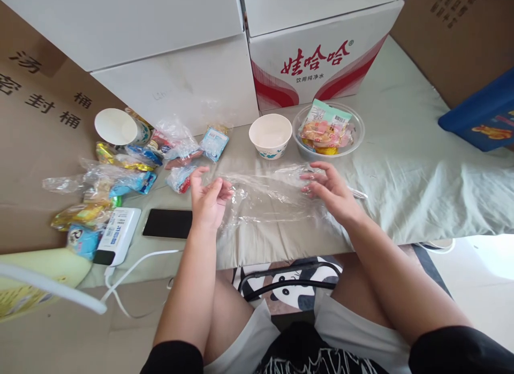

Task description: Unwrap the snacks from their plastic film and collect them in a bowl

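A low table draped in a pale grey-green cloth (421, 170) stands against stacked white cartons, one of them a water carton (321, 58) printed with red characters, with brown cardboard to the left and right. In the middle of the cloth lies a clear plastic bag (273, 194), crumpled and nearly flat, stretched between the person's two hands. The left hand (209, 200) sits at the bag's left edge with its fingers curled loosely inward; they seem to gather the film, though the plastic is so transparent that the exact grip is hard to make out. The right hand (331, 189) rests on the bag's right end, fingers spread and slightly bent, fingertips touching the film. Just behind the bag stands an empty white paper bowl (270, 135), and beside it to the right a clear plastic bowl (357, 133) holding a sealed snack packet (325, 127). To the left of the bag a heap of small wrapped snacks (132, 165) spreads across the cloth, with a white paper cup (116, 126) lying on its side behind them. Near the left hand lie a dark phone (167, 224) and a white power bank (118, 236) with a white cable trailing off the table edge.
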Demonstrator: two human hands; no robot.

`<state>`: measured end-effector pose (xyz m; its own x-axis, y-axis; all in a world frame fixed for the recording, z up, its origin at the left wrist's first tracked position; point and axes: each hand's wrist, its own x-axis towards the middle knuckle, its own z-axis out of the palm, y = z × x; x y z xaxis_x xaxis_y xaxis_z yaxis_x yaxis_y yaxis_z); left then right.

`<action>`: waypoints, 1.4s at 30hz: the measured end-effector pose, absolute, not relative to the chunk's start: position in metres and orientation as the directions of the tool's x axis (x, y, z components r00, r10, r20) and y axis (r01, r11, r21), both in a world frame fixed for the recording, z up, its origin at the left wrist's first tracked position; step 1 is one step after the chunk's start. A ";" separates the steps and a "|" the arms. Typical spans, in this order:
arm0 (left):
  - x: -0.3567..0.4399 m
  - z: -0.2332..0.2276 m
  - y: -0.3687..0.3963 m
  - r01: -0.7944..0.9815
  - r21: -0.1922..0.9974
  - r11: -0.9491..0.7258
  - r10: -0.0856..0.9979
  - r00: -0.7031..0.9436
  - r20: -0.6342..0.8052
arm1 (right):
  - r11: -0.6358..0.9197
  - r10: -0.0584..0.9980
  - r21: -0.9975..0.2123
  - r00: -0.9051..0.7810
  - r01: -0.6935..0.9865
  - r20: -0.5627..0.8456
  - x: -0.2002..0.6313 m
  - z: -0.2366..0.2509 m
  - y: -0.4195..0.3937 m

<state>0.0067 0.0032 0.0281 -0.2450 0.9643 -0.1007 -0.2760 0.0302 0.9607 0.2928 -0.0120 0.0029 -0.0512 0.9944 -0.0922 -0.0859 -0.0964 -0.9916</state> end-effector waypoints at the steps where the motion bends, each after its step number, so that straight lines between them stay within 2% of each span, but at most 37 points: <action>1: 0.006 0.028 0.004 -0.283 0.959 0.025 0.964 -0.248 -0.098 | -0.121 0.987 -0.991 -0.116 -0.054 -0.114 0.293 0.003 -0.013; 3: 0.003 0.028 0.005 -0.292 0.955 0.047 0.966 -0.232 -0.118 | -0.131 0.976 -0.991 -0.177 0.000 -0.129 0.293 0.002 -0.014; 6: -0.003 0.022 0.007 -0.241 0.966 0.093 0.968 -0.204 -0.144 | -0.085 0.994 -0.996 -0.075 0.009 -0.085 0.295 0.001 -0.012; 9: -0.007 0.011 0.008 -0.047 0.995 0.092 0.963 -0.250 -0.101 | -0.066 0.996 -0.996 0.067 0.053 -0.062 0.298 -0.002 -0.007; 12: -0.009 0.004 0.008 0.112 0.991 0.078 0.961 -0.274 -0.045 | 0.000 0.998 -0.972 0.057 0.234 0.013 0.303 -0.006 -0.005; 14: -0.008 0.004 0.007 0.088 0.993 0.080 0.962 -0.268 -0.054 | 0.094 0.995 -0.922 -0.003 0.375 0.100 0.304 -0.008 -0.005; 16: -0.008 0.008 0.006 0.007 0.997 0.073 0.959 -0.277 -0.068 | 0.142 0.990 -0.891 -0.058 0.431 0.130 0.304 -0.010 -0.007; 22: -0.010 0.015 0.007 -0.179 0.984 0.015 0.943 -0.325 -0.074 | 0.085 0.985 -0.978 -0.165 0.193 0.053 0.300 -0.013 -0.012; 27: -0.013 0.011 0.011 -0.174 0.984 -0.044 0.925 -0.380 -0.026 | 0.062 0.998 -0.998 -0.009 0.032 0.062 0.302 -0.007 -0.010; 29: -0.014 0.010 0.013 -0.158 0.986 -0.060 0.923 -0.385 -0.005 | 0.078 0.997 -0.996 -0.002 0.043 0.078 0.303 -0.004 -0.009; 32: -0.016 0.009 0.016 -0.107 0.993 -0.043 0.957 -0.289 0.011 | 0.172 0.985 -0.948 -0.014 0.266 0.175 0.303 -0.004 -0.008; 35: -0.018 0.007 0.017 0.082 0.996 -0.032 0.973 -0.226 0.050 | 0.218 0.947 -0.834 0.095 0.506 0.305 0.303 -0.006 -0.007; 39: -0.020 0.003 0.016 0.374 0.923 -0.088 0.962 -0.208 0.176 | 0.220 0.851 -0.728 0.237 0.649 0.468 0.303 -0.006 -0.008; 42: -0.020 0.000 0.016 0.440 0.877 -0.191 0.937 -0.184 0.297 | 0.210 0.801 -0.670 0.267 0.713 0.535 0.302 -0.002 -0.012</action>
